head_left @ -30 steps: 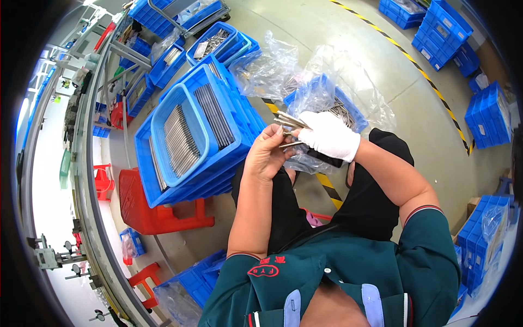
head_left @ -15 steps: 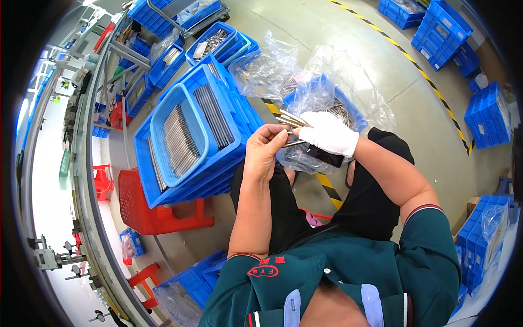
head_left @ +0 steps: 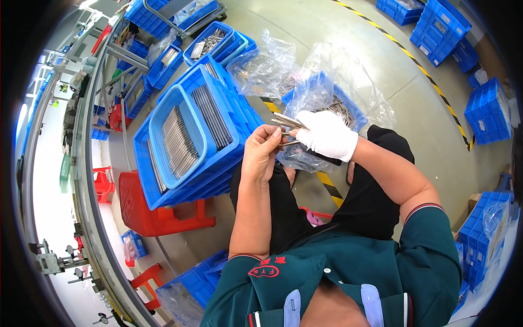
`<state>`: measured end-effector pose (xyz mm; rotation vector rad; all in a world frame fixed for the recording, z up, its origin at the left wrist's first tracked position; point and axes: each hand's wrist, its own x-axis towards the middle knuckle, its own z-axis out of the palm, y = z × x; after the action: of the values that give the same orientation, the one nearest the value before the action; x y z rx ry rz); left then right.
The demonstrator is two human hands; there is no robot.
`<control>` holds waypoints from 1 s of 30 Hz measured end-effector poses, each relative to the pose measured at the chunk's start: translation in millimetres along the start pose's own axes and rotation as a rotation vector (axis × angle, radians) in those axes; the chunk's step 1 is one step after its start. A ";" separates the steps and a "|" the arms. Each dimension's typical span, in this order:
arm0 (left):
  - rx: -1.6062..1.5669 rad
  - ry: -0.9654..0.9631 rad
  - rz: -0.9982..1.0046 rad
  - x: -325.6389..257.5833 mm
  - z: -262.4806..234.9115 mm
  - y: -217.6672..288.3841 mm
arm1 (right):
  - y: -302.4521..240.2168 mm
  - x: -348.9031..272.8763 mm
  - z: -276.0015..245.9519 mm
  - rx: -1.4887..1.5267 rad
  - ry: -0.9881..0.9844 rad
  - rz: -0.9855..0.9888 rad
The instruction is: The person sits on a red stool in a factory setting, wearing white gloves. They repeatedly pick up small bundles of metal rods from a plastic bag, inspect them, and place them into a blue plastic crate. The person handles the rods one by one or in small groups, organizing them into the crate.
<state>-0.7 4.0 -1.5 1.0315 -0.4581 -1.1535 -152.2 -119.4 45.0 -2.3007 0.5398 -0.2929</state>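
Observation:
My right hand point(head_left: 330, 136), in a white glove with bare fingertips, is closed around a bunch of slim metal rods point(head_left: 285, 120) that fan out to the left. My bare left hand point(head_left: 261, 152) pinches the end of one metal rod between thumb and fingers, right beside the bunch. Just beyond both hands, a blue bin point(head_left: 357, 115) lined with clear plastic holds more loose rods. To the left of my left hand, a light-blue basket point(head_left: 156, 122) with a neat row of rods sits on a stack of blue crates point(head_left: 239, 143).
A red stool point(head_left: 163, 218) stands under the crates' near side. Crumpled clear plastic point(head_left: 267, 68) lies past the bin. Blue crates point(head_left: 487, 111) line the right side, behind yellow-black floor tape point(head_left: 419, 68). A long metal-edged bench point(head_left: 87, 180) runs along the left.
My left fingers have shifted slightly left along the rod ends, and the right hand has turned a little with its bunch. The rest stays in place.

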 end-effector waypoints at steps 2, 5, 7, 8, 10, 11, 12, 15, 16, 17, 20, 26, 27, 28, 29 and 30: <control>-0.086 -0.018 -0.042 2.9 -5.0 -5.6 | 2.7 -0.7 2.8 -0.036 0.007 -0.014; -0.174 0.003 -0.077 3.9 -4.6 -12.9 | 5.4 -1.1 7.4 -0.037 0.054 -0.033; -0.164 0.038 -0.071 2.1 1.6 -11.6 | 6.3 -1.2 7.9 -0.021 0.051 -0.031; -0.098 0.042 -0.034 2.1 1.0 -11.7 | 6.6 -1.1 8.1 -0.013 0.049 -0.030; 0.033 0.051 0.043 1.7 -0.4 -11.3 | 4.0 -0.3 4.8 0.013 0.016 0.011; 0.041 0.058 0.055 0.9 0.2 -11.0 | 3.0 0.3 3.7 0.026 -0.001 0.031; 0.048 0.064 0.068 0.0 2.7 -10.7 | 3.9 0.7 3.7 0.057 0.002 0.029; -0.006 0.069 0.080 -2.9 12.5 -6.4 | 8.8 3.2 4.7 0.155 -0.007 0.010; -0.036 0.068 0.081 -3.6 15.8 -4.4 | 11.0 5.1 4.2 0.190 -0.021 -0.001; 0.018 0.071 0.126 -4.2 18.1 -3.0 | 13.0 6.3 3.9 0.225 -0.035 -0.013; 0.192 0.071 0.231 -5.8 22.0 1.0 | 17.6 6.9 6.6 0.328 -0.105 0.069; 0.419 0.102 0.301 -8.1 19.7 -0.3 | 15.5 6.1 6.3 0.312 -0.087 0.031; 0.425 0.114 0.308 -7.9 20.8 -0.8 | 11.2 5.2 3.8 0.262 -0.079 0.028; 0.431 0.126 0.315 -7.9 21.9 -1.1 | 5.9 3.8 0.4 0.212 -0.071 0.026; 0.412 0.131 0.306 -8.6 22.8 -1.4 | 2.6 3.2 -1.3 0.162 -0.063 0.023; 0.391 0.128 0.295 -8.4 25.2 -2.6 | 4.8 1.9 -1.2 0.160 -0.046 0.007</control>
<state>-24.5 0.7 10.2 1.3155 -0.7256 -0.7436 -152.4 -124.1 42.5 -2.1457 0.4832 -0.2689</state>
